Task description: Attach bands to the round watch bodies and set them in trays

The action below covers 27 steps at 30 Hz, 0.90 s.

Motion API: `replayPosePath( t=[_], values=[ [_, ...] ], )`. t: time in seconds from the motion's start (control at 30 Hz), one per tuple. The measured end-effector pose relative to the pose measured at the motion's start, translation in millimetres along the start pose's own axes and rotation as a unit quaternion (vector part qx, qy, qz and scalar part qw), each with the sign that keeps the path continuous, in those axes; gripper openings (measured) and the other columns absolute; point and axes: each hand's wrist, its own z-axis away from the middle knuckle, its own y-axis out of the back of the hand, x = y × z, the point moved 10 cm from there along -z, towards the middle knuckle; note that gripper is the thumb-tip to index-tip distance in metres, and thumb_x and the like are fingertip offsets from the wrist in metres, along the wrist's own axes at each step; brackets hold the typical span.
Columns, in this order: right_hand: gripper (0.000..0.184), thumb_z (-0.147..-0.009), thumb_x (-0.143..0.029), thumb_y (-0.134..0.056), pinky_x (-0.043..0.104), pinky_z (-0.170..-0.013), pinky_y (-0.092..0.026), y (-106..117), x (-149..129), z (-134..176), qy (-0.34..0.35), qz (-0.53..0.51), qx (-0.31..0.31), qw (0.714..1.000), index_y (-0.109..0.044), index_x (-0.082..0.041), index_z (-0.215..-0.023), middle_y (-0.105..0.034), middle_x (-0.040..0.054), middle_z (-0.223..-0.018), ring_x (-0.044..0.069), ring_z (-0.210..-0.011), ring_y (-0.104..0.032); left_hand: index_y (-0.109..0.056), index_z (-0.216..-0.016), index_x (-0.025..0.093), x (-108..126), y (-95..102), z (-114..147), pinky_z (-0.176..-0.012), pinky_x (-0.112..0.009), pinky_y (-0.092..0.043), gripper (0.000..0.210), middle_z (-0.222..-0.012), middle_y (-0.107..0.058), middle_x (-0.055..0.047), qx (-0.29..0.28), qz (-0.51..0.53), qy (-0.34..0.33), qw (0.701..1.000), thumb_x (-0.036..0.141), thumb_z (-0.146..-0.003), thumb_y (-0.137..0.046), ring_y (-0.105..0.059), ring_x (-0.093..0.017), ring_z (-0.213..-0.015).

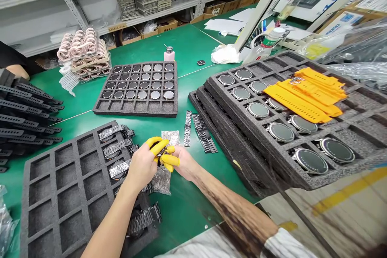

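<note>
My two forearms reach in from the bottom of the frame, and my left hand (pixel 142 167) and right hand (pixel 184 162) meet just below its centre, wrists bent inward; yellow finger cots (pixel 171 160) cover several fingertips, and both hands are pinched on a small dark watch part (pixel 162 153), mostly hidden between them, above the green desk (pixel 223 174); under my hands lies a clear plastic bag (pixel 162 181). At lower left, a foam tray (pixel 55 179) holds watches with black link bracelets (pixel 119 145) along its right side; at upper centre, a second foam tray (pixel 136 113) carries rows of round watch heads (pixel 142 94); at right, a foam tray stack (pixel 222 107) has larger watch heads (pixel 281 132) in its top cells, orange straps (pixel 305 92) lying across some.
</note>
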Motion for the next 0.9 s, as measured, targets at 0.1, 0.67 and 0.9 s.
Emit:
replayPosePath(
  t=[0.1,0.67,0.9],
  values=[
    [0.047,-0.079,-0.059,-0.088,0.026,-0.053,-0.034,1,0,-1,0.005,0.000,0.003,1.000,-0.070,-0.016,-0.073,-0.061,-0.0017,-0.053,0.011,-0.048,-0.046,-0.069,-0.136,0.027,0,0.7,0,-0.104,-0.038,-0.060,0.068,-0.137,-0.068,-0.007,0.001,-0.001,-0.001,1.000,-0.002,-0.079,-0.045,-0.070,-0.023,-0.116],
    [0.050,-0.076,-0.059,-0.092,0.024,-0.054,-0.032,7,6,6,0.014,-0.101,0.099,0.990,-0.064,-0.017,-0.076,-0.054,-0.0035,-0.059,0.010,-0.053,-0.043,-0.057,-0.143,0.018,27,11.9,-1,-0.108,-0.052,-0.051,0.044,-0.131,-0.050,-0.016,0.004,0.080,-0.060,0.995,0.027,-0.102,-0.045,-0.052,-0.031,-0.127],
    [0.047,-0.079,-0.055,-0.090,0.024,-0.053,-0.033,1,-1,6,0.033,-0.085,0.086,0.992,-0.063,-0.017,-0.073,-0.055,-0.0033,-0.062,0.009,-0.052,-0.043,-0.059,-0.133,0.019,22,9.3,-3,-0.103,-0.047,-0.053,0.034,-0.124,-0.051,-0.012,0.001,0.111,-0.035,0.993,0.028,-0.102,-0.046,-0.056,-0.026,-0.117]
  ],
)
